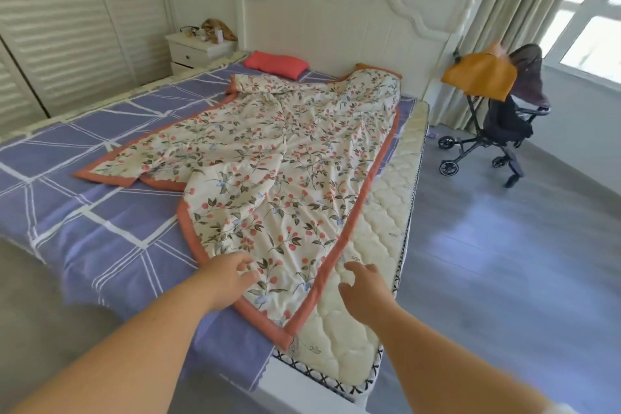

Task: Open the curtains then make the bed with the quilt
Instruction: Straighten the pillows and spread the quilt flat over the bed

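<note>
Bed: the bed (100, 239) is big and fills the left and middle of the room. It has a purple sheet with white lines. A tall white headboard (336, 10) stands at the far end.

Quilt: the quilt (285, 161) has little flowers on it and an orange edge. It lies on the right half of the bed, from near the headboard down to the near corner. It is wrinkled. One part is folded over on the left side. Its near corner lies at the near right part of the bed, next to the bare mattress.

Mattress: a strip of cream mattress (386, 212) shows on the right side, where the sheet does not cover it.

Left hand: the left hand (232, 274) is over the near left edge of the quilt. The fingers are spread and bent a little. They hold nothing. One cannot tell if they touch the quilt.

Right hand: the right hand (364, 286) is over the bare mattress, just right of the quilt's orange edge. The fingers are open and curled a bit. They hold nothing.

Pillow: a small red pillow (275, 63) lies at the far end of the bed, near the headboard.

Curtain: the curtain (510, 3) hangs at the far right, pulled to the side of a bright window (591, 27).

Stroller: a stroller (497, 111) stands on the grey floor, to the right of the bed.

Small table: a white bedside table (198, 49) sits at the far left of the bed with small things on top.
</note>
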A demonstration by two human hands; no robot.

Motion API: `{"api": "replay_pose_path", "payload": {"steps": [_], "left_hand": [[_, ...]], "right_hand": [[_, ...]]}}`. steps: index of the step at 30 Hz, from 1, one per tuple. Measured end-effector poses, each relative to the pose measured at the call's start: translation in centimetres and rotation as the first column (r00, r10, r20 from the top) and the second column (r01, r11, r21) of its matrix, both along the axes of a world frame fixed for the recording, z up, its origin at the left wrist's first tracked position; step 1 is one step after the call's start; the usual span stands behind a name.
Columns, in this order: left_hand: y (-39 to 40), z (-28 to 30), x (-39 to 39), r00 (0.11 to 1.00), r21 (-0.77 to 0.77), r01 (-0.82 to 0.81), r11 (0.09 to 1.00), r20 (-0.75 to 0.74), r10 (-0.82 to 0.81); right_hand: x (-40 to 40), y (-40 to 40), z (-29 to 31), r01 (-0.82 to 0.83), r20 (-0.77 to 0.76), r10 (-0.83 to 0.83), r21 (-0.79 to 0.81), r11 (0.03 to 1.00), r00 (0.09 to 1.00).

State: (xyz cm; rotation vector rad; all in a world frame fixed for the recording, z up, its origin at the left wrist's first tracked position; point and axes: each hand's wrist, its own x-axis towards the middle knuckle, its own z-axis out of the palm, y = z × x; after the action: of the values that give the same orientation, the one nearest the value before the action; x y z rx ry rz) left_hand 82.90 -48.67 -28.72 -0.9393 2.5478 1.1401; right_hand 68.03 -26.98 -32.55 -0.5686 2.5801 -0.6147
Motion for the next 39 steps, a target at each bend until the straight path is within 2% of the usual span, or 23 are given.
{"api": "replay_pose_path", "payload": {"steps": [4, 6, 11, 15, 21, 24, 27, 32, 36, 39], "left_hand": [[-6.1, 0.5, 3.8, 0.998, -0.002, 0.028, 1.000, -0.057, -0.028], [-10.8, 0.7, 7.6, 0.997, -0.004, 0.027, 1.000, -0.070, -0.027], [-24.7, 2.9, 16.9, 0.997, -0.089, -0.070, 0.994, 0.020, 0.072], [-32.8, 4.0, 19.1, 0.993, -0.165, -0.116, 0.980, 0.003, 0.118], [-38.0, 1.8, 16.1, 0.997, -0.110, 0.043, 0.993, 0.064, -0.036], [-42.9, 1.3, 14.4, 0.993, -0.135, 0.063, 0.989, 0.110, -0.048], [-48.3, 2.1, 13.4, 0.986, -0.158, 0.011, 0.987, 0.163, 0.015], [-57.6, 2.6, 11.5, 0.975, -0.205, -0.166, 0.965, 0.113, 0.192], [-62.7, 0.9, 10.7, 0.967, -0.158, -0.160, 0.974, 0.173, 0.187], [-67.8, -0.1, 9.6, 0.972, -0.162, -0.150, 0.975, 0.156, 0.176]], "right_hand": [[3.0, -7.4, 0.9, 0.069, -0.021, -0.070, -0.050, 0.996, 0.997], [6.4, -12.3, 0.8, 0.071, -0.015, -0.071, -0.015, 0.997, 0.997], [14.7, -25.0, 0.5, -0.071, -0.026, 0.072, 0.049, 0.996, 0.997], [17.9, -33.2, 2.3, -0.120, -0.059, 0.118, -0.044, 0.992, 0.991], [15.4, -40.3, 1.6, -0.076, -0.051, 0.077, 0.024, 0.997, 0.996], [13.1, -45.0, -0.3, -0.138, -0.031, 0.139, 0.044, 0.989, 0.990], [10.8, -49.8, -1.3, -0.094, 0.037, 0.092, 0.043, 0.995, 0.995], [5.6, -60.4, 0.0, -0.212, 0.028, 0.211, 0.040, 0.976, 0.977], [4.6, -67.5, 0.4, -0.293, 0.024, 0.292, 0.050, 0.955, 0.956], [4.3, -71.6, -0.7, -0.305, 0.014, 0.306, 0.100, 0.947, 0.952]]}}
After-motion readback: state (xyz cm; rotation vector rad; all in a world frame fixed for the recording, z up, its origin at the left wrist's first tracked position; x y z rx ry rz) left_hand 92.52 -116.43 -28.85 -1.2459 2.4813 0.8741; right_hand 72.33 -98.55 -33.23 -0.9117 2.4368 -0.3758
